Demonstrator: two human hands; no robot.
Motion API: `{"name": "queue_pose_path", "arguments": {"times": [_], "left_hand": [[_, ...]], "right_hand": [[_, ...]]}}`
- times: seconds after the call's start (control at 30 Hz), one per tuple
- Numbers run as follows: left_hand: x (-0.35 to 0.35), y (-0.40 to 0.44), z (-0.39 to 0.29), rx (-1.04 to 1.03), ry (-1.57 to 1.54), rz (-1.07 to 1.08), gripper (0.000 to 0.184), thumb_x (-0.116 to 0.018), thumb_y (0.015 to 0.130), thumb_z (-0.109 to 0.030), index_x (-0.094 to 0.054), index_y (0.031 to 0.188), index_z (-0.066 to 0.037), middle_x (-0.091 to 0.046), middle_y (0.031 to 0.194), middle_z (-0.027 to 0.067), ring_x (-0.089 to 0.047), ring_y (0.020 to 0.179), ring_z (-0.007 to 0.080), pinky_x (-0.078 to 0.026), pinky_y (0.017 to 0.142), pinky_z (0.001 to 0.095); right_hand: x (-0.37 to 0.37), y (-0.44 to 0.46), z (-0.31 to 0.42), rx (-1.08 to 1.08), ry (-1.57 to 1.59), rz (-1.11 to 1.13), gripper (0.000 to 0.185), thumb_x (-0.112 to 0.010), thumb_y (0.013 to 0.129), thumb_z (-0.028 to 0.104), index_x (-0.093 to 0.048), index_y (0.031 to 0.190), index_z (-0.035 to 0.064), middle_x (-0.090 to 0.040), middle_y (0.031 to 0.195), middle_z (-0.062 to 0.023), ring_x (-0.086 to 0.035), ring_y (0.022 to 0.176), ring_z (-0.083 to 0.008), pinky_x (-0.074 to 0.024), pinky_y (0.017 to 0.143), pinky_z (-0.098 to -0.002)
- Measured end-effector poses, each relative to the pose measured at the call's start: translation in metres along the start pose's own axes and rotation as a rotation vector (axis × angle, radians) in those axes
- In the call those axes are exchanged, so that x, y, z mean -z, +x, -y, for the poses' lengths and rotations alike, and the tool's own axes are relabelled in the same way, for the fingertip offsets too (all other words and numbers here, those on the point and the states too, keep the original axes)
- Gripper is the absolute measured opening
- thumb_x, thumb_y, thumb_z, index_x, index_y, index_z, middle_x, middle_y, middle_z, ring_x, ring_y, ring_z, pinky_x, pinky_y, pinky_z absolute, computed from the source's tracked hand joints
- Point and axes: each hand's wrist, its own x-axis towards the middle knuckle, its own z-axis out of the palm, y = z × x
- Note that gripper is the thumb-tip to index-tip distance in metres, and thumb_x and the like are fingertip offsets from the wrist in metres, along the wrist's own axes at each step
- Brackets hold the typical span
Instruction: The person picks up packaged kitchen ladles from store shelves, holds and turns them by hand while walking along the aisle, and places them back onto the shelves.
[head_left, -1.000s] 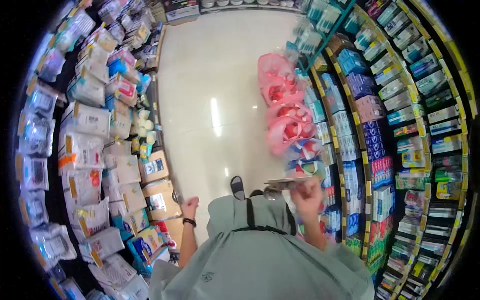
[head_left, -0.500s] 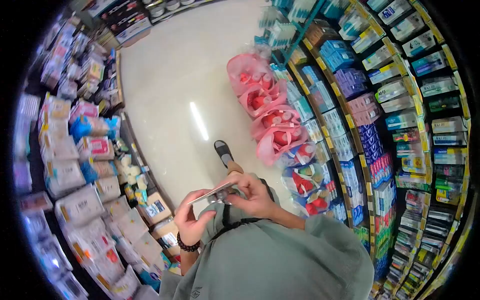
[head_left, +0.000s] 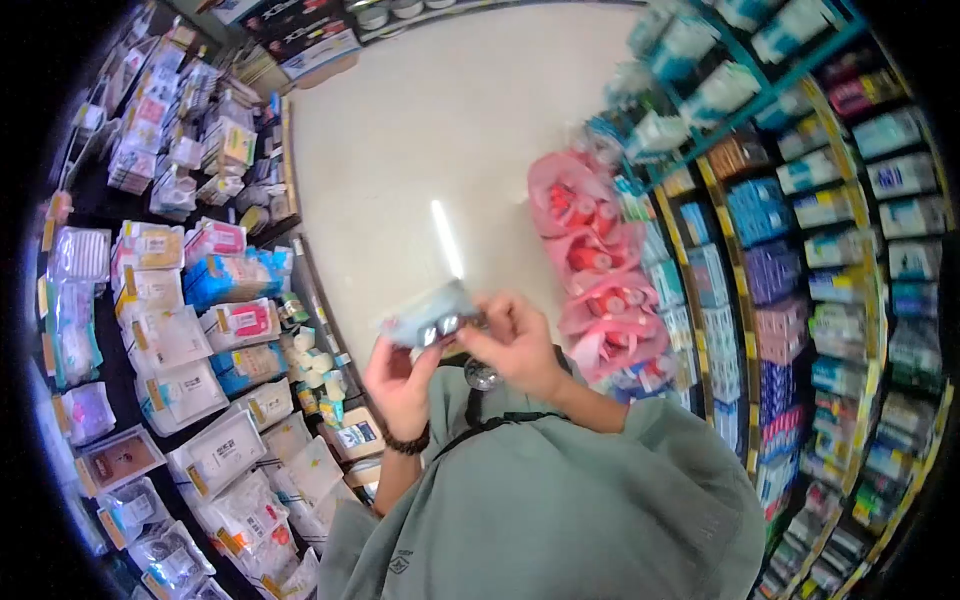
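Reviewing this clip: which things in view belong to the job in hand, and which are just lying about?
In use:
flat blue-grey object with shiny round spots, blurred
left hand and right hand, both holding it

Just lying about:
pink plastic bags
white rectangular packets
blue rectangular boxes

A single view, worn on the head, looks forward and steeply down past the wearer's chest, where the green top [head_left: 560, 490] fills the near foreground; the left hand [head_left: 400, 385] and right hand [head_left: 520, 345] lie close below the lens, near mid-frame; the held item [head_left: 440, 302] between them is blurred, so its edges are hard to judge; beyond, pale floor [head_left: 400, 150] runs up to dark boxes [head_left: 300, 38] at the far end; the wide lens bends packed goods [head_left: 183, 385] at left and boxed goods [head_left: 775, 270] at right inward, its corners black.
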Motion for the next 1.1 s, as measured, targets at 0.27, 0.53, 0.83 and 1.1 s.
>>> {"name": "queue_pose_path", "arguments": {"times": [0.27, 0.53, 0.83, 1.1], "left_hand": [[0.035, 0.199, 0.054, 0.034, 0.165, 0.089, 0.047, -0.067, 0.083, 0.002, -0.047, 0.126, 0.005, -0.065, 0.107, 0.0114, -0.062, 0.095, 0.0145, -0.05, 0.084, 0.0282], [0.116, 0.397, 0.065, 0.293, 0.05, 0.428, 0.05, -0.065, 0.085, -0.001, -0.046, 0.132, 0.002, -0.065, 0.108, 0.0104, -0.061, 0.1, 0.0134, -0.05, 0.088, 0.0289], [0.135, 0.553, 0.067, 0.268, -0.001, 0.249, 0.043, -0.056, 0.089, -0.002, -0.047, 0.131, 0.001, -0.065, 0.106, 0.0167, -0.068, 0.082, 0.0229, -0.058, 0.073, 0.0355], [0.125, 0.722, 0.011, 0.528, -0.234, 0.102, 0.037, -0.054, 0.09, -0.008, -0.053, 0.125, 0.001, -0.065, 0.096, 0.0151, -0.066, 0.064, 0.0221, -0.052, 0.054, 0.0279]], "right_hand": [[-0.023, 0.239, -0.05, 0.029, 0.139, -0.205, 0.038, -0.064, 0.087, -0.003, -0.031, 0.075, 0.0124, -0.036, 0.075, 0.005, -0.039, 0.071, -0.0037, -0.039, 0.065, -0.0204], [-0.062, 0.485, -0.076, -0.116, 0.167, -0.217, 0.036, -0.065, 0.088, 0.002, -0.034, 0.076, 0.0158, -0.045, 0.078, 0.0045, -0.054, 0.079, -0.0072, -0.0517, 0.064, -0.0314], [-0.066, 0.636, -0.114, -0.261, 0.114, -0.093, 0.028, -0.062, 0.092, 0.01, -0.035, 0.085, 0.0114, -0.057, 0.11, -0.0118, -0.057, 0.103, -0.0178, -0.0473, 0.09, -0.0368], [-0.068, 0.736, -0.176, -0.454, 0.075, 0.334, 0.024, -0.056, 0.094, 0.008, -0.033, 0.087, 0.0102, -0.051, 0.131, -0.0203, -0.047, 0.125, -0.0223, -0.0373, 0.105, -0.0379]]}}
